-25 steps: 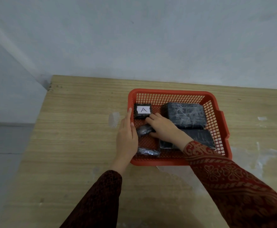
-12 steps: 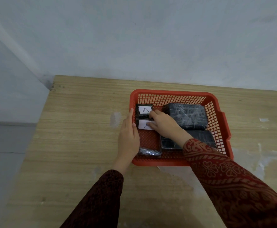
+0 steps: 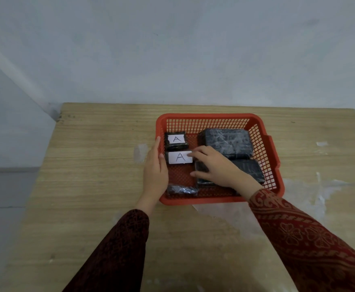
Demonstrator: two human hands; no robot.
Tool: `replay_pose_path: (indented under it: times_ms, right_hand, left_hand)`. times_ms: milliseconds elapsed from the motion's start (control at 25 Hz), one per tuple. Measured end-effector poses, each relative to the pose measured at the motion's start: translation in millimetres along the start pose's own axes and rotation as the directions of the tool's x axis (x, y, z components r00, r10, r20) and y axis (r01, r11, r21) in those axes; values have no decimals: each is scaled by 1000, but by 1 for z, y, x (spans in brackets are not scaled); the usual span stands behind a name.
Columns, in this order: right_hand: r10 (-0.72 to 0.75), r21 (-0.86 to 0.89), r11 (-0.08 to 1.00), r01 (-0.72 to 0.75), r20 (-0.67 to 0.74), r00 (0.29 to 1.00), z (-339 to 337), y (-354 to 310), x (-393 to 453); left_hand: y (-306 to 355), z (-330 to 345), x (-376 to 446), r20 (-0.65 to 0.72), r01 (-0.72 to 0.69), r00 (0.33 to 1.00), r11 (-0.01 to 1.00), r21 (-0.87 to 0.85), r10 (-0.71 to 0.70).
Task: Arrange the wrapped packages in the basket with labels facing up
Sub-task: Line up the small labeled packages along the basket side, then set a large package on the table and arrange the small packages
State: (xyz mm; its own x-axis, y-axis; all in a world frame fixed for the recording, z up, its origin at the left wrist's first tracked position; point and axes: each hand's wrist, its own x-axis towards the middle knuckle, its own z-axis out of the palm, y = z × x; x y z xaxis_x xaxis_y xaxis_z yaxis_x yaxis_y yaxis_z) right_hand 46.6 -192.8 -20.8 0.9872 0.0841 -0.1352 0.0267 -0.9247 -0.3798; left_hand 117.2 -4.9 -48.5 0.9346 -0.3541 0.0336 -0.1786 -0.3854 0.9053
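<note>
Inside the red basket, which sits on the wooden table, I count two small packages with white "A" labels facing up along the 9 o'clock wall: the far labelled package toward 11 o'clock, and the near labelled package just beside it. My right hand reaches across the basket floor with its fingertips touching the right edge of that near label; the grip is loose and spread, resting on things and not clenched on anything I can make out, though it covers part of a small dark package under the palm. My left hand lies flat and released against the outside of the 9 o'clock wall, steadying it. By my judgement the job is under halfway done. Still showing no label are the large package at 1 o'clock, the flat dark package at 4 o'clock, the small one under my palm, and a crumpled wrapped package at 7 o'clock. Each likely needs turning over, and I cannot tell which side carries its label.
</note>
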Motion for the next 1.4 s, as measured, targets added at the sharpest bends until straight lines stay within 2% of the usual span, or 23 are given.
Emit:
replay_pose_path:
  times_ms: [80,200,280,360,440,520,600,760,880,960,1040,1200,1280,1400]
  right_hand:
    - [40,9,999,-41,80,996,-2,12,-29]
    - [104,-163,984,-74,184,977,-2,27,-53]
    - [101,-242,969,-52,194,976,-1,32,-55]
    - [98,-266,963,-40,209,973,0,31,-54]
    - [112,-252,966,-53,225,968,-2,25,-55]
    - [104,-211,975,-68,166,981,-10,15,-62]
    - [57,-196,979,-50,33,998,-21,3,-79]
    - [-25,-154,988,-4,-181,983,-24,-24,-137]
    - [-156,-271,959,79,-275,949,13,-35,-196]
    - [-217,-344,931,119,-262,940,45,-36,-229]
    - [-185,-352,930,105,-201,962,73,-33,-249]
    - [21,-408,912,-40,-51,998,97,-26,-259]
    - [92,-376,922,-95,-26,995,98,-29,-257]
    - [119,-292,950,-114,-3,993,93,-36,-249]
  left_hand:
    - [2,-3,1,37,9,999,1000,-22,-8]
    - [9,-8,-1,103,35,994,999,6,-36]
    - [15,-11,-12,53,-2,999,981,192,-8]
    - [21,-8,-34,1,-85,996,917,390,92]
    - [25,2,-64,36,-172,984,860,481,176]
    - [26,14,-94,88,-241,970,822,517,228]
    - [24,24,-114,126,-266,964,801,536,236]
    - [20,25,-119,141,-300,953,758,579,269]
    - [18,26,-118,150,-311,949,735,602,279]
    - [18,28,-119,145,-296,953,727,620,265]
    - [17,29,-121,135,-291,955,732,617,266]
    - [19,31,-123,122,-283,956,736,616,265]
    - [19,31,-123,110,-268,961,751,604,255]
    - [19,31,-123,98,-243,968,783,573,229]
